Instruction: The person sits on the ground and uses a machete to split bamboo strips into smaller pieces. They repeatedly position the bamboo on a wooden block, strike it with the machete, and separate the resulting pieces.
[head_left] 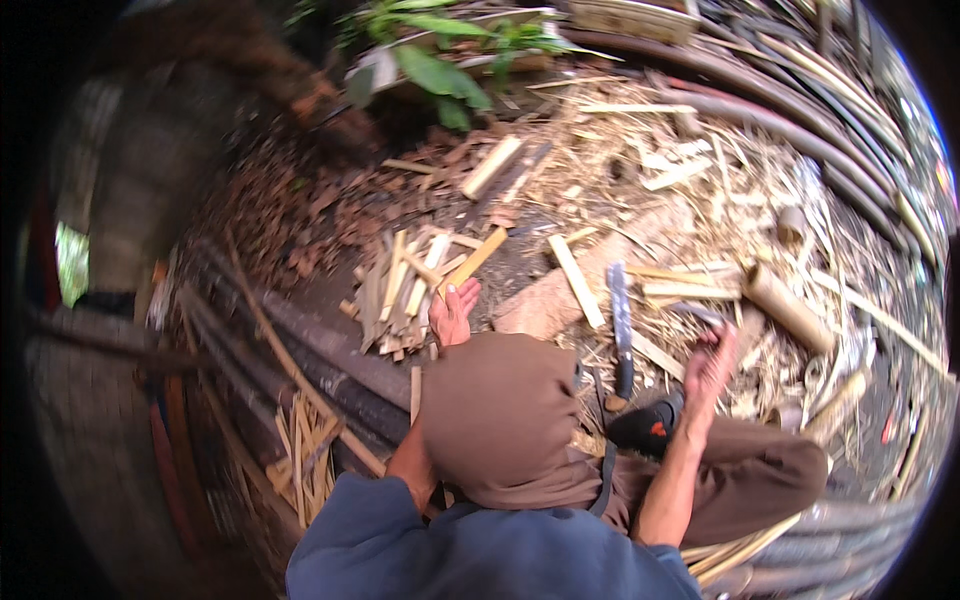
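My left hand [452,312] reaches forward over my raised knee in brown trousers [500,420], its fingertips on the near end of a short yellow bamboo strip [478,256]. The strip points away over a pile of split bamboo pieces [400,295]. My right hand [712,362] hovers blurred to the right with fingers apart and nothing in it. A long knife with a dark handle [620,325] lies on the ground just left of that hand, next to a flat wooden block [545,305].
Shavings and offcuts litter the ground ahead. A bamboo tube section [788,305] lies at right. Long dark poles [800,120] curve along the far right, and more poles [320,350] lie at left. My foot wears a black sandal [648,422]. Green leaves [440,70] grow at the top.
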